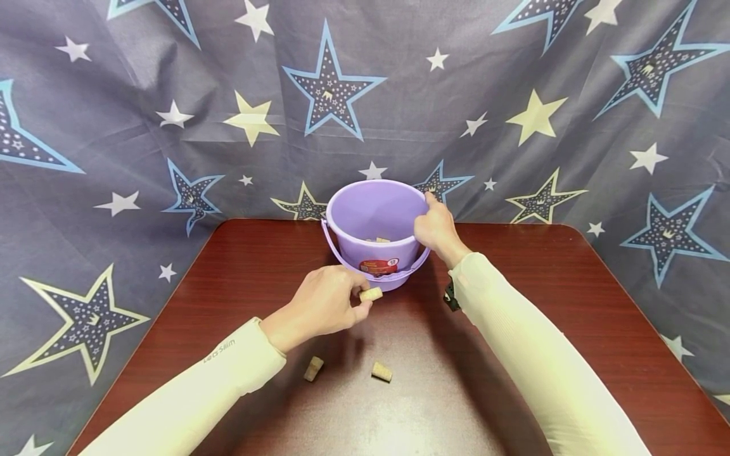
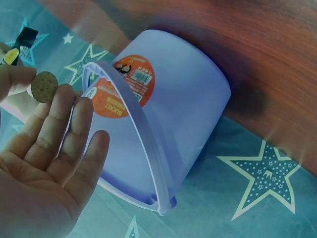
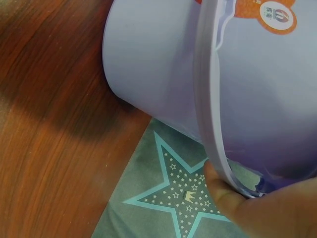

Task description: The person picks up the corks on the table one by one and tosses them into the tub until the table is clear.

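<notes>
A purple bucket (image 1: 373, 212) stands near the back of the table, its handle folded down across the front over a red label. My right hand (image 1: 438, 227) grips the bucket's rim on the right side; in the right wrist view its thumb (image 3: 223, 193) lies beside the handle. In front of the bucket, my left hand (image 1: 327, 301) pinches a small tan cork (image 1: 371, 294) between thumb and fingertips. The cork's round speckled end (image 2: 44, 87) faces the left wrist camera, while the other fingers extend.
Two more corks, one at left (image 1: 313, 368) and one at right (image 1: 382, 372), lie on the reddish-brown wooden table (image 1: 547, 316) nearer me. A few pale pieces (image 1: 381, 240) show inside the bucket. A grey star-patterned cloth (image 1: 217, 57) hangs behind the table.
</notes>
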A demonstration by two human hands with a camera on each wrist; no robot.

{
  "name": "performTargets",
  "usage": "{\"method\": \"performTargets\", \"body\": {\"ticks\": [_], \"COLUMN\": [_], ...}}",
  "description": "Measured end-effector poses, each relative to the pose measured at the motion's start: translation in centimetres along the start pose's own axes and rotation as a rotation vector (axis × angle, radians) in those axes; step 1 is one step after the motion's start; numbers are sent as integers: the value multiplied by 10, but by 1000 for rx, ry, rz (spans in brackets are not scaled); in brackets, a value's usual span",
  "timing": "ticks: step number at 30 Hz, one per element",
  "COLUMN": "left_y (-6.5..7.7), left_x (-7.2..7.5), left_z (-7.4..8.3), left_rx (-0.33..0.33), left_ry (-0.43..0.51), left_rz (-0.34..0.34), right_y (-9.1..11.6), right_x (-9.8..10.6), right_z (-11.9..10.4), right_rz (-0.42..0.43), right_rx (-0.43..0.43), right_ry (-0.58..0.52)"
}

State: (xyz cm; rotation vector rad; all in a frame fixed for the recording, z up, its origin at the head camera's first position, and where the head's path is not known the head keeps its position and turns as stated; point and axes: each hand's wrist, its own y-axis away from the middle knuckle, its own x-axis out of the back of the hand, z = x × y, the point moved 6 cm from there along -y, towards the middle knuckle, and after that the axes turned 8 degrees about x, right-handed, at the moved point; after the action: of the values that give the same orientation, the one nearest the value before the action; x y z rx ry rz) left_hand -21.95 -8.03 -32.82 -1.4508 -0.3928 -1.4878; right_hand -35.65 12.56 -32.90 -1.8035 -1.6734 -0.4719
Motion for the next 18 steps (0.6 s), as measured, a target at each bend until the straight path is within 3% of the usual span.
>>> {"method": "performTargets", "body": {"ticks": [18], "left_y": [-15], "left_x": [21], "left_z": [3], "left_rx": [0], "left_ry": [-18], "left_rz": [90], "right_y": [1], "right_x": [0], "right_z": [-1], "right_rz": [-2], "right_rx": [-3], "right_ry": [-2]}}
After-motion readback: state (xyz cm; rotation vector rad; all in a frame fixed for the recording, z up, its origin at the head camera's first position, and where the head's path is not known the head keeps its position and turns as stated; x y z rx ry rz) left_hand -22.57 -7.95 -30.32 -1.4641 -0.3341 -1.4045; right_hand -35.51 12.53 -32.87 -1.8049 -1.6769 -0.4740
